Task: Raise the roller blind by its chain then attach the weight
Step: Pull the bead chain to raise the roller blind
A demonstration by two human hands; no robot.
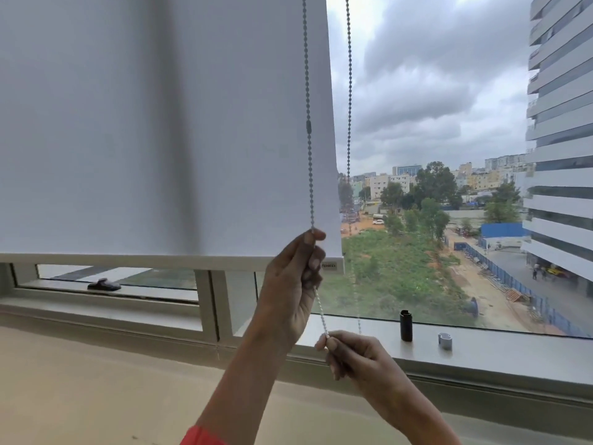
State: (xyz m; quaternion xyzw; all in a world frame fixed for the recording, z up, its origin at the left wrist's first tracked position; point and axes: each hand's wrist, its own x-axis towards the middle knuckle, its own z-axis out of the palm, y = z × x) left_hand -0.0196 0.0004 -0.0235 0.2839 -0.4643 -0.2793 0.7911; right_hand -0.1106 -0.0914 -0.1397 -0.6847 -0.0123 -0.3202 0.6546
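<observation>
The bead chain (309, 130) is pinched low down by the right hand (359, 356) and gripped higher up by the curled left hand (293, 284). It runs near-vertical in front of the roller blind (160, 123). A black weight (406, 326) is stood upright on the sill (513, 345), well apart from both hands.

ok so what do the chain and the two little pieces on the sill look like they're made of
Chain: small grey-white beads, matte, probably plastic. Black piece: upright tube, smooth with a slight sheen, likely moulded plastic. Grey piece: short clip-like part, pale grey with a dull shine, plastic or metal; cannot tell which.
</observation>
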